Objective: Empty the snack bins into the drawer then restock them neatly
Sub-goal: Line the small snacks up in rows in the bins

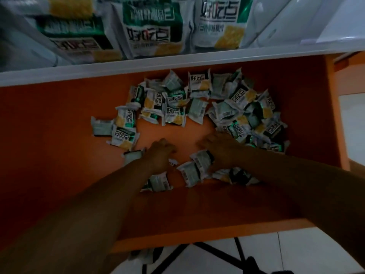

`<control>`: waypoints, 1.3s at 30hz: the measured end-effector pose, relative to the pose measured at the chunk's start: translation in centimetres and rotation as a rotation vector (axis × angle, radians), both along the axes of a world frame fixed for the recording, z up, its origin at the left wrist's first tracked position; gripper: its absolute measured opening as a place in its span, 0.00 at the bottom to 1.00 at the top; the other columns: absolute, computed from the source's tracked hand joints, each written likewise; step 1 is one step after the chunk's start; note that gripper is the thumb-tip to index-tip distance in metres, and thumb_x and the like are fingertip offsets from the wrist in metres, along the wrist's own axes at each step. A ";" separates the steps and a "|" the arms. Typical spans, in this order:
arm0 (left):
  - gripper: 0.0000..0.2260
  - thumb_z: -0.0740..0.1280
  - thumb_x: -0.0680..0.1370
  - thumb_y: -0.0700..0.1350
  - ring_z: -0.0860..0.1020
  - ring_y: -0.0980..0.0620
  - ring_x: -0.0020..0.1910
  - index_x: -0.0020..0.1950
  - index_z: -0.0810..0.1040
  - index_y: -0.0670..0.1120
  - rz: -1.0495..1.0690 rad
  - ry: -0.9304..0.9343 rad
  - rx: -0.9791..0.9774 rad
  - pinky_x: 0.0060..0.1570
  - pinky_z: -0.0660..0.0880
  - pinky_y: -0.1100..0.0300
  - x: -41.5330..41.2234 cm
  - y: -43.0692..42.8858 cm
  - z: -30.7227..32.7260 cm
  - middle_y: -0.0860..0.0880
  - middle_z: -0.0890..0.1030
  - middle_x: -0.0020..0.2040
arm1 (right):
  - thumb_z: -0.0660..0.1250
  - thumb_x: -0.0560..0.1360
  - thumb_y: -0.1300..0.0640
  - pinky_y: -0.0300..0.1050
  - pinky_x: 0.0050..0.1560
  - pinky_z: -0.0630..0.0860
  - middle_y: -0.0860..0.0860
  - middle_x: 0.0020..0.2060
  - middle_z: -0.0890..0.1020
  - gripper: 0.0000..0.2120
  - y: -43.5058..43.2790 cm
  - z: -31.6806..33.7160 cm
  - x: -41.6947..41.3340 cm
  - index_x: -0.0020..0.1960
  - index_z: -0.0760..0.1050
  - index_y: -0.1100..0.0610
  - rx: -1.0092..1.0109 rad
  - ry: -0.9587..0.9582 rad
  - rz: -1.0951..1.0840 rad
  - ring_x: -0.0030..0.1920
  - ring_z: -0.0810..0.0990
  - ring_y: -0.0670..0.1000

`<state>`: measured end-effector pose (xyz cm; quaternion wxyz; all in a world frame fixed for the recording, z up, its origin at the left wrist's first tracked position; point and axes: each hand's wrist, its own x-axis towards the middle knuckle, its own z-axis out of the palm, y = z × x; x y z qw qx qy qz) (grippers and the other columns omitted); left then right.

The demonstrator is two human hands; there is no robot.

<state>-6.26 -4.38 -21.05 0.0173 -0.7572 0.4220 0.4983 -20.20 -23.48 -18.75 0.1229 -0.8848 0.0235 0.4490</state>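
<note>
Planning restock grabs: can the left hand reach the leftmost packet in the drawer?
Probably yes: the left hand is already inside the open drawer, and that packet lies uncovered, with nothing upright between.

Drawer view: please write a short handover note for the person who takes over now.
Hands: left hand and right hand are both down among the packets; grip unclear in the dim light.
Things: packets lie loose in the orange drawer; larger bags sit above it.
Done: emptying, it seems.
To do: gather the packets and restock neatly.
</note>
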 end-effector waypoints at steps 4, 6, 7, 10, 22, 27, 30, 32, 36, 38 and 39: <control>0.25 0.75 0.73 0.49 0.71 0.43 0.65 0.67 0.77 0.44 0.014 0.019 0.002 0.61 0.67 0.59 0.5 0.1 -0.4 0.42 0.73 0.67 | 0.67 0.65 0.28 0.62 0.73 0.46 0.54 0.74 0.60 0.50 1.2 -1.0 0.3 0.77 0.53 0.48 -0.084 -0.016 0.103 0.74 0.56 0.58; 0.18 0.75 0.73 0.50 0.76 0.45 0.59 0.58 0.83 0.42 0.028 0.037 -0.006 0.56 0.69 0.60 0.6 0.3 -0.6 0.44 0.80 0.60 | 0.67 0.67 0.30 0.65 0.72 0.47 0.54 0.72 0.64 0.44 1.4 -1.0 0.4 0.76 0.56 0.46 -0.085 -0.023 0.146 0.72 0.58 0.58; 0.16 0.75 0.73 0.51 0.77 0.46 0.58 0.56 0.84 0.42 0.027 0.041 -0.007 0.56 0.67 0.61 0.7 0.5 -0.6 0.45 0.81 0.59 | 0.66 0.68 0.31 0.65 0.72 0.50 0.54 0.71 0.65 0.42 1.4 -0.9 0.5 0.75 0.57 0.46 -0.077 -0.021 0.152 0.72 0.59 0.58; 0.15 0.73 0.74 0.51 0.76 0.47 0.59 0.57 0.82 0.44 0.083 0.071 -0.024 0.53 0.63 0.63 0.8 1.1 -0.3 0.47 0.80 0.59 | 0.68 0.70 0.35 0.61 0.72 0.54 0.54 0.72 0.63 0.39 1.3 -0.4 0.2 0.75 0.59 0.45 -0.038 0.039 0.107 0.73 0.58 0.59; 0.13 0.67 0.80 0.47 0.75 0.50 0.47 0.62 0.76 0.42 0.451 0.134 -0.139 0.40 0.69 0.63 1.5 2.8 4.1 0.50 0.74 0.52 | 0.72 0.73 0.55 0.44 0.57 0.73 0.52 0.56 0.80 0.13 0.0 0.2 -0.4 0.57 0.79 0.56 0.169 0.020 -0.171 0.56 0.77 0.53; 0.14 0.66 0.80 0.48 0.76 0.43 0.48 0.57 0.78 0.38 0.533 0.107 -0.133 0.43 0.68 0.58 1.2 3.7 5.9 0.37 0.78 0.55 | 0.72 0.73 0.58 0.32 0.50 0.65 0.51 0.53 0.83 0.06 -0.3 1.4 -0.9 0.49 0.83 0.58 0.202 -0.095 -0.335 0.56 0.78 0.51; 0.13 0.66 0.81 0.48 0.76 0.47 0.48 0.61 0.77 0.42 0.564 0.095 -0.154 0.44 0.69 0.59 1.0 4.0 6.6 0.41 0.78 0.59 | 0.72 0.74 0.56 0.34 0.55 0.66 0.51 0.57 0.81 0.11 0.1 1.8 -0.8 0.54 0.82 0.58 0.184 -0.108 -0.459 0.59 0.77 0.52; 0.16 0.66 0.81 0.49 0.77 0.46 0.55 0.67 0.74 0.44 0.601 0.094 -0.163 0.46 0.71 0.59 0.8 3.9 6.8 0.44 0.75 0.65 | 0.70 0.75 0.54 0.37 0.58 0.68 0.54 0.59 0.80 0.14 0.7 2.3 -0.5 0.59 0.79 0.58 0.201 -0.104 -0.583 0.61 0.77 0.54; 0.21 0.65 0.81 0.51 0.74 0.44 0.64 0.72 0.69 0.47 0.612 0.133 -0.111 0.54 0.75 0.53 0.5 4.0 6.7 0.44 0.70 0.72 | 0.65 0.78 0.48 0.37 0.58 0.67 0.55 0.66 0.74 0.21 1.9 2.8 -0.5 0.67 0.73 0.57 0.282 0.003 -0.595 0.65 0.72 0.55; 0.21 0.65 0.81 0.52 0.76 0.44 0.61 0.73 0.68 0.48 0.607 0.156 -0.088 0.54 0.77 0.50 0.4 4.1 6.7 0.43 0.69 0.72 | 0.66 0.76 0.43 0.43 0.66 0.67 0.54 0.73 0.66 0.31 2.2 2.2 -0.9 0.74 0.64 0.54 0.315 0.136 -0.555 0.69 0.68 0.55; 0.21 0.65 0.81 0.52 0.76 0.44 0.61 0.72 0.68 0.48 0.603 0.165 -0.082 0.54 0.77 0.50 0.3 4.2 6.7 0.43 0.69 0.72 | 0.69 0.74 0.41 0.48 0.68 0.67 0.54 0.75 0.61 0.38 2.3 1.9 -1.1 0.77 0.57 0.53 0.309 0.186 -0.538 0.71 0.66 0.56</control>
